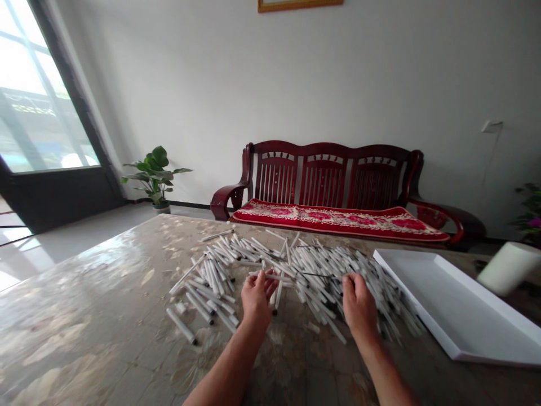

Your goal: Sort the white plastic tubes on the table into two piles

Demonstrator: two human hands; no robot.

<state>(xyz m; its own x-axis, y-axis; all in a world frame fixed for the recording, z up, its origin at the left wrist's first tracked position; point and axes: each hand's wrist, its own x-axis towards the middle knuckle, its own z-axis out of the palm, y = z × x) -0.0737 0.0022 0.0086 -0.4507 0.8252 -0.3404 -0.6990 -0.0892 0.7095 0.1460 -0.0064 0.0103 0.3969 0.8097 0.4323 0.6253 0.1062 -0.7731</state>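
Observation:
My left hand (256,300) is closed around a slim white pen-like tube (279,277), held roughly level above the table. To its right, my right hand (360,304) pinches one end of a thin dark rod (316,275). The rod points left toward the tube's end; whether the two touch is too blurred to tell. Under and beyond both hands spreads a heap of similar white tubes (329,262), many with black ends. A smaller cluster of these tubes (215,273) lies left of my left hand, with one loose tube (181,326) nearest me.
A shallow white tray (465,307) lies on the patterned table (105,304) at the right. Beside it stands a white roll (509,268), tilted in view. Behind the table are a dark red wooden bench (323,175) and a potted plant (156,175).

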